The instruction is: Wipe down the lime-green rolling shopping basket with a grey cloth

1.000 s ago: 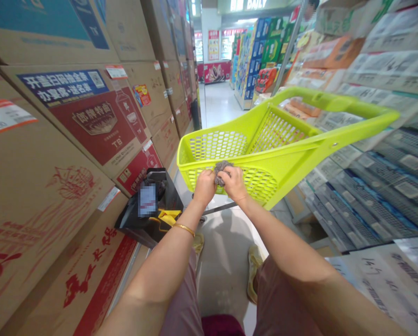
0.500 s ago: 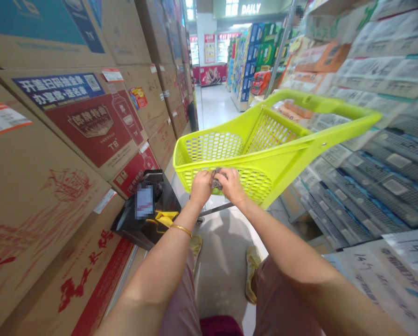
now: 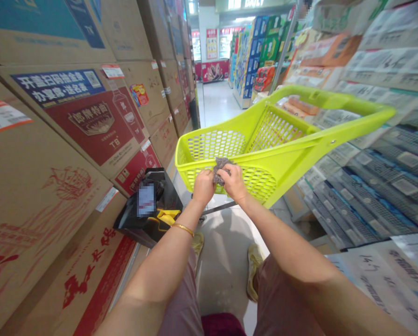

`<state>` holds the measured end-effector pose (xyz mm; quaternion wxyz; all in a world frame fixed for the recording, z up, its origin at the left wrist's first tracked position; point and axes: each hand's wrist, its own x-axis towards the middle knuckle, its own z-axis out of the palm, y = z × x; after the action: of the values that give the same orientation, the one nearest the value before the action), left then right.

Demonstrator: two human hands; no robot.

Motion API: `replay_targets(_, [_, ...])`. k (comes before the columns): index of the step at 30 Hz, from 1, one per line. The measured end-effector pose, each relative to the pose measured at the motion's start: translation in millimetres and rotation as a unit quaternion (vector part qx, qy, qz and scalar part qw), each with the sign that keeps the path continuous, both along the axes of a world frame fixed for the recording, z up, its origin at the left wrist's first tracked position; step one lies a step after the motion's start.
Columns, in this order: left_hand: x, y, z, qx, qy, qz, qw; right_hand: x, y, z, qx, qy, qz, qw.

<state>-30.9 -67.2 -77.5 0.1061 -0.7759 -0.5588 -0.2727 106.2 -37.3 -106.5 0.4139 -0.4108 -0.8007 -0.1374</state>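
Observation:
A crumpled grey-brown cloth [image 3: 221, 164] is bunched between my hands, in front of the near side wall of a lime-green shopping cart [image 3: 307, 151]. The fingers of my right hand [image 3: 234, 183] are curled round the cloth. Pressed against its left edge is my left hand [image 3: 205, 186], closed, with the fingertips partly hidden. The cart's basket has oval holes in its walls, and its handle is at the upper right. Whether the cloth touches the cart wall is hard to see.
Stacked cardboard cartons [image 3: 100, 126] line the left side. A black bag [image 3: 153, 228] with a yellow ribbon stands beside them. Packaged goods [image 3: 380, 186] are piled along the right. An aisle floor [image 3: 216, 100] runs ahead to blue and green boxes [image 3: 254, 60].
The right hand and the cloth have risen slightly, and more of the cloth shows above the fingers. The left hand stays close beside it. The view has shifted a little.

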Motion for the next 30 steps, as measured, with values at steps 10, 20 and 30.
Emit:
replay_targets(10, [3, 2, 0.2, 0.022, 0.014, 0.008, 1.0, 10, -10, -28.5, -0.031, -0.058, 0.022, 0.998])
replay_targets(20, [4, -1, 3.7, 0.002, 0.006, -0.001, 1.0, 2, -1, 30.9, 0.058, 0.118, 0.008, 0.991])
replay_targets(30, [6, -2, 4.4, -0.013, -0.003, -0.001, 1.0, 5, -4, 3.7, -0.023, 0.032, -0.003, 0.999])
